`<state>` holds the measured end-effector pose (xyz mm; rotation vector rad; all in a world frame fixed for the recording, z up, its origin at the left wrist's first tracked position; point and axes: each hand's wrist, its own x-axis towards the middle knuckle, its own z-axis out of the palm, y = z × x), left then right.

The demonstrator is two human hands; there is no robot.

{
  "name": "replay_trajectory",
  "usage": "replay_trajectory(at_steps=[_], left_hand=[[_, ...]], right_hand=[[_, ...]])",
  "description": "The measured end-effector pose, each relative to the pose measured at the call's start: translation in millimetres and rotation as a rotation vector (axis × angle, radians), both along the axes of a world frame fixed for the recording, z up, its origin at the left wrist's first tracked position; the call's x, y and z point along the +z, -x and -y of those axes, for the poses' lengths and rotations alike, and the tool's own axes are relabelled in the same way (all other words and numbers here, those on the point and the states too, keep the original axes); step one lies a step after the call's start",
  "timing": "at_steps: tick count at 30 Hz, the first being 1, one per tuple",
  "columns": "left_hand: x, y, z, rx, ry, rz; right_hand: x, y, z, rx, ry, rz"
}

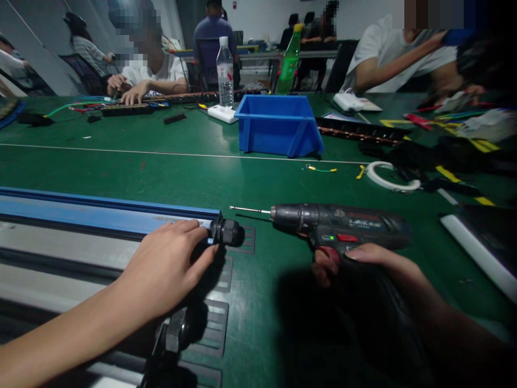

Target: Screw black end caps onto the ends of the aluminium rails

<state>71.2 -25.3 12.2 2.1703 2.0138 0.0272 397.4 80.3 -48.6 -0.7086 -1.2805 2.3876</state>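
My right hand (363, 264) grips a black cordless drill (343, 220) by its handle, one finger at the red trigger. Its long thin bit (250, 209) points left, above the table. My left hand (173, 253) is closed over the right end of a long metal bar with a blue face (100, 210). Its fingertips are partly hidden behind the bar's end, and the thumb is beside a black cable gland (228, 231) there. Nearer to me lie more grey bars (60, 280), one with another black cable gland (176, 328). Flat slotted brackets (212, 326) stick out from the bar ends.
A blue bin (278, 129) stands mid-table, with a clear bottle (225, 75) and a green bottle (290, 59) behind it. A white ring (391, 178), a short green wire (322, 170) and tangled cables lie right. People sit across the green table (161, 172).
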Motion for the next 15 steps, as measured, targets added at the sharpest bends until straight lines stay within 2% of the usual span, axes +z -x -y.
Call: replay_trajectory(at_steps=[3, 5, 11, 15], left_hand=[[-0.9, 0.7, 1.0, -0.009, -0.012, -0.017], [-1.4, 1.2, 1.7, -0.016, -0.017, -0.031], [-2.0, 2.2, 1.7, -0.021, -0.028, -0.065], [-3.0, 4.4, 2.0, -0.026, -0.036, -0.079]], right_hand=[[15.8, 2.5, 12.8, -0.218, 0.183, -0.056], [19.7, 4.2, 19.1, -0.318, 0.233, -0.059], [9.6, 10.6, 34.0, -0.428, 0.263, -0.046], [12.8, 23.1, 50.7, -0.602, 0.341, -0.145]])
